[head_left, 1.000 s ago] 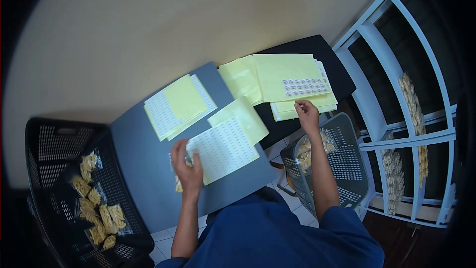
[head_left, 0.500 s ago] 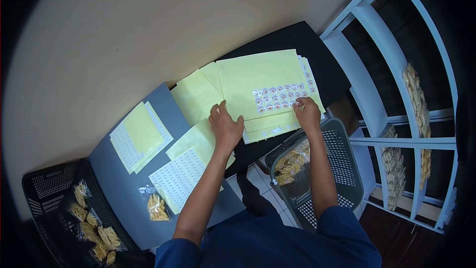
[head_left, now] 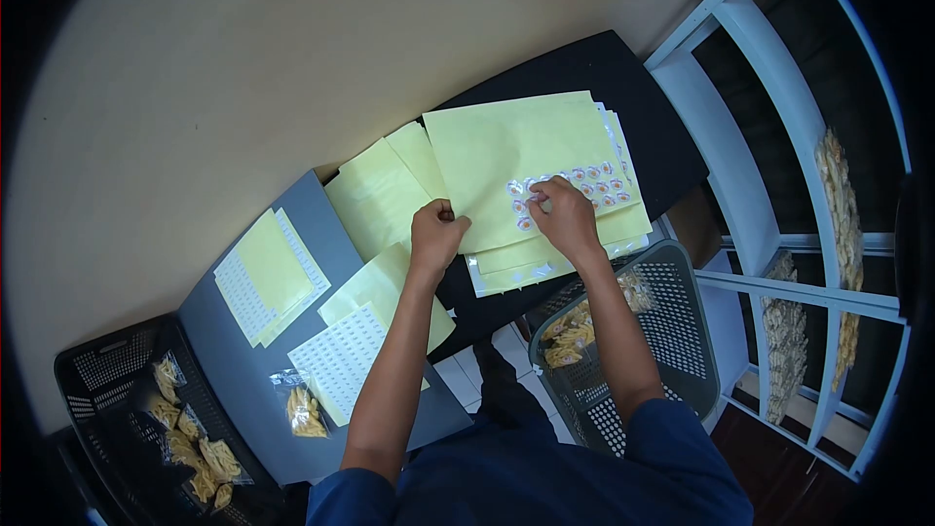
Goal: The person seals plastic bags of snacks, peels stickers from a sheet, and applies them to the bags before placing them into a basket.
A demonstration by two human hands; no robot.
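Observation:
Yellow backing sheets [head_left: 506, 136] lie stacked on the black table top, the upper one partly covered with rows of round stickers [head_left: 594, 175]. My left hand [head_left: 438, 234] pinches the lower left edge of the top sheet, thumb against bent fingers. Over the left end of the sticker rows is my right hand [head_left: 563, 214], its fingertips pressed together at the stickers; whether a sticker is between them is too small to tell. Further yellow sheets [head_left: 380, 190] lie left of my left hand. A sheet of small labels [head_left: 336, 356] rests on the grey surface below.
A packet of yellow snacks [head_left: 305, 414] lies on the grey table [head_left: 263, 438]. Beside it stands a black basket [head_left: 107, 360] with several packets. At the right, a grey-green basket [head_left: 682, 302] holds more packets, and a white-framed shelf [head_left: 750, 117] holds snack packs.
My right hand has moved left along the sticker rows and its fingers have closed. My left hand has gone from spread fingers to a pinch on the sheet edge. The view has shifted slightly.

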